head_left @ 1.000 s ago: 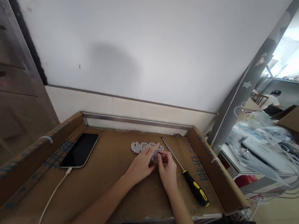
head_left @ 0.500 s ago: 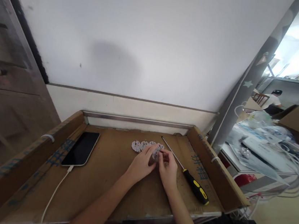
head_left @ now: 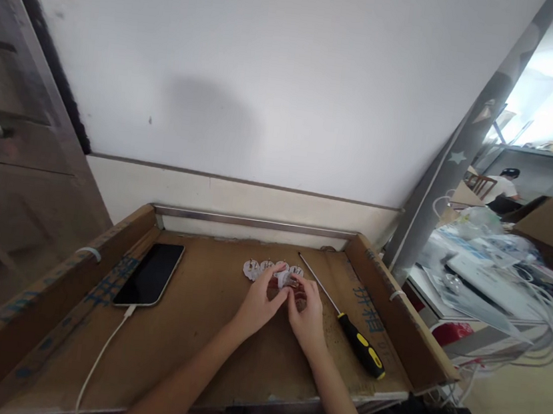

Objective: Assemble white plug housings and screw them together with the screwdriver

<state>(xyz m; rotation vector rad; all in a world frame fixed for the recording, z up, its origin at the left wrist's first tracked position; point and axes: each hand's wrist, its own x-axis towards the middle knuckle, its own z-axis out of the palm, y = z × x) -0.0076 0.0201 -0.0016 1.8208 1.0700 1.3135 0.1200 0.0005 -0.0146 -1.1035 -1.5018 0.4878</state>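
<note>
- While both of my hands meet over the work surface, a small pale piece (head_left: 284,279) is held up between them, near the middle of the tray; its finer detail is too small to make out.
- Left hand (head_left: 259,302): thumb and fingers curve around a gap and grip the piece from its left side.
- Right hand (head_left: 308,315): thumb and bent fingers pinch the piece from its right side, close to my left fingertips.
- Pale discs (head_left: 251,269): four round parts lie in a row just beyond my hands, small prongs standing up from them; my fingers partly cover the nearer edges of some.
- Screwdriver (head_left: 363,346): it lies aslant to the right of my right hand, its black and yellow handle toward me, its thin shaft pointing away toward the right end of the row.
- Phone (head_left: 150,275): it rests well to the left of my hands, its screen dark, with a white cable (head_left: 98,366) joined to its near end.
- Cardboard tray (head_left: 202,319): brown board lines the surface beneath these things, with raised walls at left and right and blue markings near both sides.
- Surroundings: a white wall (head_left: 292,81) rises behind the tray, a door (head_left: 10,201) stands at left, and a cluttered table (head_left: 469,278) stands at right; a seated person (head_left: 504,184) is visible farther back.
</note>
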